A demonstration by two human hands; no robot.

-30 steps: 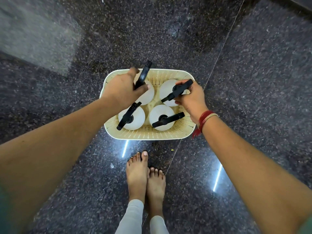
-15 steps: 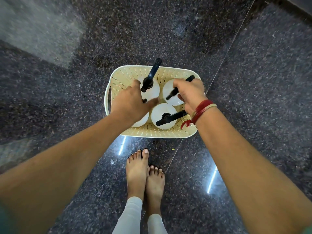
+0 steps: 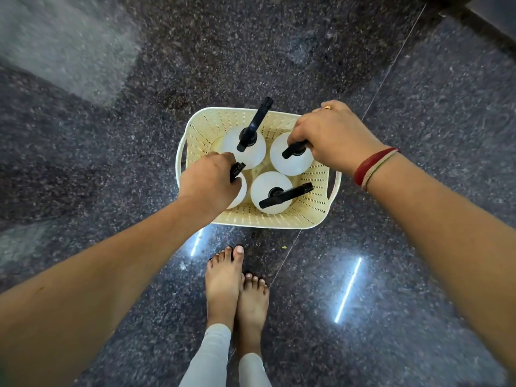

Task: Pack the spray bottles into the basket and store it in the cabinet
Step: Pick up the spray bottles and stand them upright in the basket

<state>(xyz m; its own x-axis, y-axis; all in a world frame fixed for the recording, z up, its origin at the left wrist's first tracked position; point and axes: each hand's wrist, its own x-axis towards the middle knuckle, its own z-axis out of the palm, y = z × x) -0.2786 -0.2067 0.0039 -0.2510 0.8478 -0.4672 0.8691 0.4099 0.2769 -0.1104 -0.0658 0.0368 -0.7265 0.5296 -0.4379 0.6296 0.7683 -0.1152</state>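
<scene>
A cream perforated basket (image 3: 312, 210) sits on the dark granite floor in front of my bare feet. Inside stand several white spray bottles with black trigger heads. My left hand (image 3: 209, 182) is closed on the head of the near-left bottle (image 3: 240, 192), hiding most of it. My right hand (image 3: 332, 135) grips the black head of the far-right bottle (image 3: 287, 163). The far-left bottle (image 3: 247, 148) and the near-right bottle (image 3: 272, 191) stand upright and untouched, their nozzles pointing up and right.
My feet (image 3: 234, 286) stand just below the basket on the polished speckled floor. A thin floor joint (image 3: 385, 74) runs diagonally from the upper right under the basket. A darker ledge (image 3: 491, 26) shows at the top right corner.
My left hand left the far-left bottle's head and dropped onto the near-left bottle. My right hand shifted further over the far-right bottle's head. The view moved, so the basket sits more to the right.
</scene>
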